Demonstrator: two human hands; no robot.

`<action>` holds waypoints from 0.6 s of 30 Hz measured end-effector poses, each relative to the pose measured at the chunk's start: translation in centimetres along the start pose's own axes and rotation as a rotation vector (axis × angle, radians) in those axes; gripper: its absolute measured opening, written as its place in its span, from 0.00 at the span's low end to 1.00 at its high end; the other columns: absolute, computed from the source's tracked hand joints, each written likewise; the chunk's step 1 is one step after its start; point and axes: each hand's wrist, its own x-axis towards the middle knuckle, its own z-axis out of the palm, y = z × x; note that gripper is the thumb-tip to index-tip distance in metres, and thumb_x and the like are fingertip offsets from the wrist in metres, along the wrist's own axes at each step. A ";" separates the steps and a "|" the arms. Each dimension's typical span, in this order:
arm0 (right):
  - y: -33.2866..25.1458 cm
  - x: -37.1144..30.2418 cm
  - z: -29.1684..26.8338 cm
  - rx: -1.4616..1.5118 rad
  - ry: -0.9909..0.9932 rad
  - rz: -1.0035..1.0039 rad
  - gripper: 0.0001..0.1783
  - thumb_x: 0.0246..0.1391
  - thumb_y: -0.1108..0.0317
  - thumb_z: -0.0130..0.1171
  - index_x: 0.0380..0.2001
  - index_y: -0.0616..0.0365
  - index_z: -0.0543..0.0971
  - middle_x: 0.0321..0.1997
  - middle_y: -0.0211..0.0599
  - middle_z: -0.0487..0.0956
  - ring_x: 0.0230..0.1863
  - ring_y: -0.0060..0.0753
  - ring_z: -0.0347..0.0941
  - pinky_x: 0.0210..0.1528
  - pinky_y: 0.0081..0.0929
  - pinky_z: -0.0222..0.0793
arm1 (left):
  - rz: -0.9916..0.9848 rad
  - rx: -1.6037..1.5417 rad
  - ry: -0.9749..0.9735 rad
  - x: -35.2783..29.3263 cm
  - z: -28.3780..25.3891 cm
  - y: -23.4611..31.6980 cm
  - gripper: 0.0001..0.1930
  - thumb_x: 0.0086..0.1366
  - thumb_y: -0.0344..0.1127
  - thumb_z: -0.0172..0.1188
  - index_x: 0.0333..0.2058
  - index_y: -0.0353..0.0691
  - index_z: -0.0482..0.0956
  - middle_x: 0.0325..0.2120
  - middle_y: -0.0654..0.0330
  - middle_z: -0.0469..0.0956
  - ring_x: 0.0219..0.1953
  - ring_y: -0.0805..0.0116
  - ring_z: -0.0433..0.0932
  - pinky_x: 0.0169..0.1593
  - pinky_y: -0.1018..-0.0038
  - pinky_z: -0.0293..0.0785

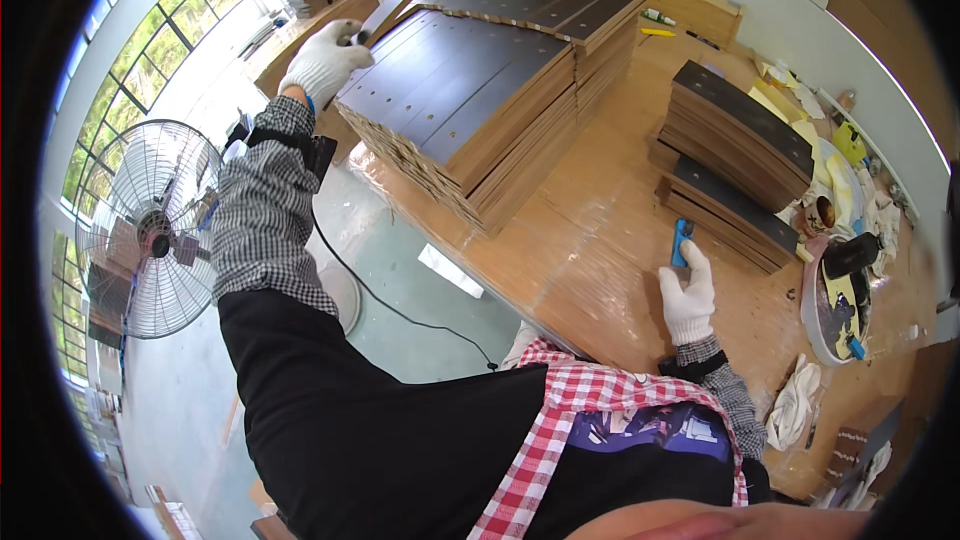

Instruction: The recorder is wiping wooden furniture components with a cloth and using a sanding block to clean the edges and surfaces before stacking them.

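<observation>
at the far left corner of the tall stack of dark-topped boards (pixel 455 75), the gloved left hand (pixel 325 58) is bending its fingers toward a small dark object (pixel 360 38) by the near end of a long pale strip (pixel 403 0); how tightly it is closing, and whether on the strip or on that object, i cannot tell. the strip's long axis is running away from those fingertips and slanting to the right, past the stack's far left edge, so the left hand is lying much nearer to strip and stack alike. across the wooden table (pixel 590 275), the gloved right hand (pixel 688 300) is pointing away from the body, its thumb standing apart from the fingers and a blue tool (pixel 682 238) showing at their tips; whether they are pinching it or merely touching it is not showing clearly. that tool is lying straight ahead of this hand, its long axis running away from the wearer, just short of the lower small stack (pixel 735 202).
</observation>
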 end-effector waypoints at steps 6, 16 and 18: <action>2.8 -1.1 0.7 -0.081 0.044 0.073 0.28 0.54 0.73 0.65 0.59 0.65 0.73 0.57 0.46 0.77 0.54 0.37 0.76 0.57 0.29 0.72 | -0.122 0.192 -0.099 5.9 1.9 -4.1 0.31 0.53 0.35 0.67 0.58 0.37 0.77 0.50 0.52 0.81 0.51 0.62 0.79 0.58 0.72 0.71; 2.5 -1.5 1.2 -0.197 0.067 0.060 0.27 0.52 0.74 0.66 0.56 0.65 0.75 0.51 0.46 0.78 0.50 0.41 0.77 0.54 0.32 0.73 | -0.227 0.393 -0.195 11.7 3.1 -6.4 0.33 0.51 0.38 0.68 0.59 0.40 0.77 0.58 0.51 0.78 0.61 0.58 0.74 0.65 0.69 0.66; 1.9 -1.5 1.0 -0.208 0.060 0.073 0.27 0.51 0.74 0.67 0.56 0.64 0.76 0.51 0.47 0.78 0.50 0.42 0.77 0.55 0.32 0.73 | -0.234 0.410 -0.223 11.9 3.1 -6.4 0.34 0.52 0.38 0.67 0.61 0.40 0.76 0.59 0.52 0.77 0.62 0.58 0.73 0.66 0.69 0.65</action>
